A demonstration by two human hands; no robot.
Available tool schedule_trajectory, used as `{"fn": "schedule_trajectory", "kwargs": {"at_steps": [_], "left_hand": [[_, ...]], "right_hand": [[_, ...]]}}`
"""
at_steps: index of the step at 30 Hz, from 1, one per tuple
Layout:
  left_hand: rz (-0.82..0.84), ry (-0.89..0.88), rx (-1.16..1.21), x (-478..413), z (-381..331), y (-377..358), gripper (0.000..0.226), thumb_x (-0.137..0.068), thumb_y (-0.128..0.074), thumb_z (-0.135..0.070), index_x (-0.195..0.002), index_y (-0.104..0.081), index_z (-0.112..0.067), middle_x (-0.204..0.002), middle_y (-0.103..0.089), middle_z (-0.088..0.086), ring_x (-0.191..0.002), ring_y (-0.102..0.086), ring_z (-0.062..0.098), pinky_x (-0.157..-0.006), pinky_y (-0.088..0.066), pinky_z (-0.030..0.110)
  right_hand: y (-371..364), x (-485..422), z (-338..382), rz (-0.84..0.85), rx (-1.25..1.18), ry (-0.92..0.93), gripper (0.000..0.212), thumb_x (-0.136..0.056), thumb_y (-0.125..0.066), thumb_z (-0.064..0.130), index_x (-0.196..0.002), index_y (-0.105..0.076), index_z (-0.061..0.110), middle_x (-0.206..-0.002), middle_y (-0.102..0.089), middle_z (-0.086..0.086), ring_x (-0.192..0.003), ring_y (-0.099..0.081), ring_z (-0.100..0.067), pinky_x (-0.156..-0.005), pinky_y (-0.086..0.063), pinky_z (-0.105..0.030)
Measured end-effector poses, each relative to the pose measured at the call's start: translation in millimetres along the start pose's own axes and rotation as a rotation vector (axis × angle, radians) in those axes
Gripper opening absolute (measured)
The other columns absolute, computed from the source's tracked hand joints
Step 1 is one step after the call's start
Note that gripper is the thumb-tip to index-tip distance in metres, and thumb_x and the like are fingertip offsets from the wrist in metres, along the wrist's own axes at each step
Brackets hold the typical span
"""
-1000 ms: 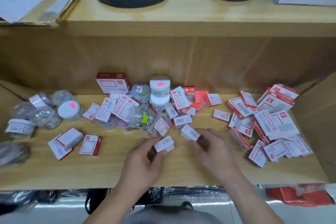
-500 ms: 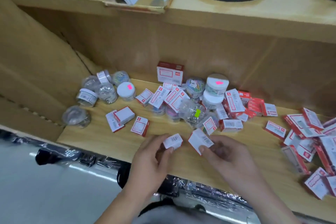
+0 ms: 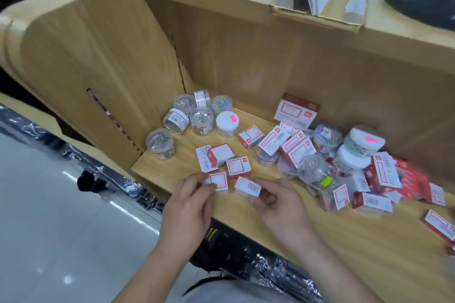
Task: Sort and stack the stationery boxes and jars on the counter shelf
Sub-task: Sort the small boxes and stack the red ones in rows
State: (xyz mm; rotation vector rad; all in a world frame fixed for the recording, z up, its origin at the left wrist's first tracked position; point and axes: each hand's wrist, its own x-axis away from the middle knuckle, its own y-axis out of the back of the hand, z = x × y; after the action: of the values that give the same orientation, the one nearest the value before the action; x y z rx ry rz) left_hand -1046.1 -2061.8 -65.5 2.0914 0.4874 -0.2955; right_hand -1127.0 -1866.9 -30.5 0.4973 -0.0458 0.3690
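Hands work at the front edge of the counter shelf (image 3: 332, 233). I have the left hand (image 3: 189, 202) pinching a small red-framed label box (image 3: 218, 181) between thumb and fingertips, and the right hand (image 3: 278, 202) pinching a white barcode-faced box (image 3: 247, 187) the same way. The two boxes sit just beside each other, and I cannot tell whether they are lifted clear of the wood. I read this as matching the pair before they join the small boxes (image 3: 238, 167) lying just behind them, near the front left corner. The clear jars (image 3: 200, 118) stand grouped in the back left corner against the cardboard side wall (image 3: 98, 69), probably parked there as one sorted kind. Toward the right, a mixed heap (image 3: 298, 152) of boxes and jars lies tumbled together, so I judge most of the sorting undone.
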Motion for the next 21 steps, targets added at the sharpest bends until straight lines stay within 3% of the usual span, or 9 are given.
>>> {"fn": "schedule_trajectory", "kwargs": {"at_steps": [4, 7, 9, 12, 14, 17, 21], "left_hand": [[0.023, -0.013, -0.072, -18.6, 11.5, -0.9, 0.03, -0.087, -0.071, -0.002, -0.113, -0.075, -0.017, -0.127, -0.062, 0.003, -0.099, -0.06, 0.029, -0.077, -0.056, 0.041], [0.043, -0.043, -0.078, -18.2, 1.9, 0.2, 0.041, -0.085, -0.064, -0.007, -0.125, -0.069, -0.012, -0.136, -0.057, 0.006, -0.109, -0.057, 0.03, -0.093, -0.051, 0.042], [0.028, -0.039, -0.033, -12.7, -9.6, 1.9, 0.045, -0.085, -0.063, -0.009, -0.129, -0.066, -0.01, -0.139, -0.055, 0.008, -0.116, -0.055, 0.03, -0.101, -0.046, 0.041], [0.007, -0.098, 0.052, -11.3, -34.5, -2.4, 0.038, -0.085, -0.067, -0.011, -0.124, -0.069, -0.009, -0.134, -0.059, 0.007, -0.114, -0.057, 0.028, -0.097, -0.047, 0.041], [0.022, -0.134, 0.141, -17.0, -53.8, -11.4, 0.033, -0.085, -0.071, -0.009, -0.118, -0.071, -0.01, -0.126, -0.061, 0.005, -0.11, -0.06, 0.027, -0.092, -0.05, 0.041], [0.084, -0.144, 0.262, -28.4, -78.3, -26.3, 0.031, -0.088, -0.071, -0.016, -0.119, -0.071, -0.014, -0.123, -0.061, -0.002, -0.111, -0.062, 0.02, -0.093, -0.052, 0.038], [0.126, -0.119, 0.322, -33.7, -86.2, -33.3, 0.032, -0.089, -0.071, -0.019, -0.122, -0.071, -0.017, -0.123, -0.061, -0.009, -0.112, -0.063, 0.011, -0.092, -0.053, 0.032]], "right_hand": [[-15.0, -14.3, 11.3, -0.041, -0.053, 0.008, 0.048, -0.084, -0.073, 0.002, -0.102, -0.069, 0.046, -0.091, -0.069, 0.006, -0.07, -0.061, -0.001, -0.074, -0.048, -0.016], [-3.3, -5.7, 15.3, -0.106, -0.131, -0.075, 0.042, -0.084, -0.077, 0.006, -0.097, -0.062, 0.043, -0.092, -0.073, 0.01, -0.074, -0.065, 0.004, -0.073, -0.051, -0.013], [15.2, 9.9, 13.7, -0.208, -0.124, -0.027, 0.033, -0.083, -0.078, 0.006, -0.088, -0.068, 0.037, -0.085, -0.074, 0.008, -0.074, -0.068, -0.003, -0.072, -0.055, -0.023], [50.0, 25.0, 11.1, -0.508, 0.087, 0.188, 0.02, -0.082, -0.078, 0.016, -0.099, -0.074, 0.024, -0.093, -0.064, 0.008, -0.084, -0.063, -0.013, -0.073, -0.053, -0.036], [70.0, 21.1, 4.5, -0.61, 0.402, 0.219, 0.043, -0.077, -0.08, 0.021, -0.119, -0.069, 0.019, -0.11, -0.057, 0.001, -0.103, -0.057, -0.025, -0.087, -0.049, -0.041], [88.1, 3.6, -13.4, -0.454, 0.661, 0.159, 0.072, -0.07, -0.088, 0.027, -0.135, -0.059, 0.017, -0.122, -0.059, -0.004, -0.114, -0.054, -0.032, -0.097, -0.046, -0.042], [99.4, -3.8, -12.9, -0.385, 0.695, 0.104, 0.067, -0.067, -0.088, 0.041, -0.126, -0.064, 0.02, -0.109, -0.068, 0.001, -0.103, -0.063, -0.028, -0.089, -0.053, -0.041]]}}
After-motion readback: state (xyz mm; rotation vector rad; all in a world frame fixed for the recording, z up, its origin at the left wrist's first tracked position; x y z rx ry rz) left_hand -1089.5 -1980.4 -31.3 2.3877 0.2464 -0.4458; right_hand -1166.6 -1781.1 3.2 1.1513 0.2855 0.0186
